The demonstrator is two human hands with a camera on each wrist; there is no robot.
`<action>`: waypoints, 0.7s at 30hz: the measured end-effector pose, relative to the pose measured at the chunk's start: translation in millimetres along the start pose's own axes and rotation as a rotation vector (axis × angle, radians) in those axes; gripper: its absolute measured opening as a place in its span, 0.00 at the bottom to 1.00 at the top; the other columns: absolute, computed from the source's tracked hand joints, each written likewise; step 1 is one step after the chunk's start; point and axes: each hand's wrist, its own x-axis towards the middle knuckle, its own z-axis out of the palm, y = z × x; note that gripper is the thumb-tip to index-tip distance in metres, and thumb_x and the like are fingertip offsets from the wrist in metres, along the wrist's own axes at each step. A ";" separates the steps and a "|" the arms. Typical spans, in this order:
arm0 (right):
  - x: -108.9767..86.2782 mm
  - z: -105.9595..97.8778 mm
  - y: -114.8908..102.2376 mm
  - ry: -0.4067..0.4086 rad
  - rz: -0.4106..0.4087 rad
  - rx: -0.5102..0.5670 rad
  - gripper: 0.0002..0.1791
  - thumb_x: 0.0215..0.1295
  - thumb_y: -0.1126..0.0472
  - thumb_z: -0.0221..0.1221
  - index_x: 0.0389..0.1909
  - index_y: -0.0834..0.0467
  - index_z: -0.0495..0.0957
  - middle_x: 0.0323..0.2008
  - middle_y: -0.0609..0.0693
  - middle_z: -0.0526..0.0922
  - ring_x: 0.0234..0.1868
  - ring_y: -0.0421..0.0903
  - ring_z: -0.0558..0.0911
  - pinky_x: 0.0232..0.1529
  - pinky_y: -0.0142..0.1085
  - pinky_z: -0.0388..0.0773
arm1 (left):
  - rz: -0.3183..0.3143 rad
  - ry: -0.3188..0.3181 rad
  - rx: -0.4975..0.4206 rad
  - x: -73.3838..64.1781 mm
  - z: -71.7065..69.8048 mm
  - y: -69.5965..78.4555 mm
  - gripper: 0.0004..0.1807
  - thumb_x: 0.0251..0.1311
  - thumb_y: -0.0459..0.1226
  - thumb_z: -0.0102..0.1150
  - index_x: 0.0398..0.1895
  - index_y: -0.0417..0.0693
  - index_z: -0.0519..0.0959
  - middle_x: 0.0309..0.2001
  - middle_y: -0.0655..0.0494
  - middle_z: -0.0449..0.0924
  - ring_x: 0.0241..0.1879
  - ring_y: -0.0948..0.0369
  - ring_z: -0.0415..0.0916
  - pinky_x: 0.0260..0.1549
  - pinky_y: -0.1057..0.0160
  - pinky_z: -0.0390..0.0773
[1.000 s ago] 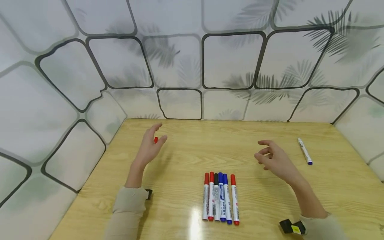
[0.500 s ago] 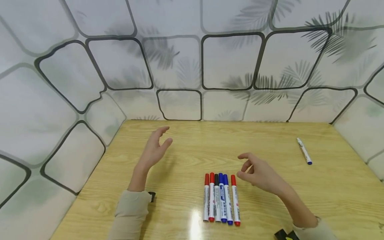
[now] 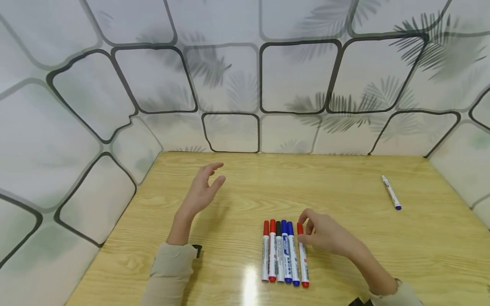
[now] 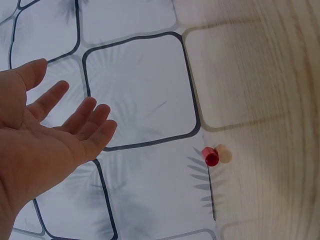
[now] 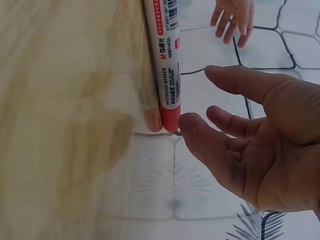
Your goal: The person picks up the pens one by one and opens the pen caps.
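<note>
My right hand point(image 3: 330, 233) is at the capped end of the rightmost red whiteboard marker point(image 3: 303, 263), thumb and index finger on either side of its red cap. In the right wrist view the fingers are spread, one fingertip right at the red end of the marker point(image 5: 169, 65). Left of it lie several more markers side by side: two red, a black point(image 3: 280, 255) and two blue. My left hand point(image 3: 200, 191) hovers over the left of the table, fingers loosely extended and holding nothing. A small hollow red cap point(image 4: 210, 156) on the table shows in the left wrist view.
A white marker with a blue end point(image 3: 391, 193) lies apart at the far right of the wooden table point(image 3: 245, 182). Patterned walls point(image 3: 229, 85) stand behind the table and at both sides.
My right hand has come left and nearer, down to the rightmost red marker. My left hand has drifted slightly right, and the red cap beside it no longer shows in the head view.
</note>
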 end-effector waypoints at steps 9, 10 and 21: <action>-1.8 7.1 -1.4 -0.040 0.012 -0.040 0.18 0.59 0.57 0.70 0.45 0.56 0.73 0.27 0.46 0.76 0.26 0.42 0.73 0.25 0.32 0.70 | -0.017 0.005 -0.018 0.0 -1.9 -1.1 0.26 0.75 0.45 0.50 0.70 0.43 0.67 0.67 0.38 0.62 0.65 0.38 0.62 0.59 0.35 0.65; -2.0 7.6 -0.9 -0.049 0.003 -0.044 0.18 0.59 0.57 0.70 0.45 0.55 0.74 0.26 0.46 0.76 0.26 0.42 0.73 0.25 0.32 0.69 | -0.018 0.004 -0.020 0.1 -1.8 -1.8 0.25 0.75 0.45 0.50 0.69 0.43 0.68 0.67 0.38 0.63 0.65 0.38 0.63 0.59 0.35 0.65; -2.5 5.9 0.2 -0.098 -0.052 -0.057 0.10 0.64 0.60 0.65 0.45 0.52 0.78 0.28 0.45 0.77 0.27 0.42 0.75 0.25 0.33 0.71 | -0.026 0.006 -0.026 -0.2 -1.6 -7.0 0.22 0.76 0.44 0.49 0.65 0.42 0.71 0.62 0.38 0.66 0.63 0.39 0.65 0.60 0.35 0.64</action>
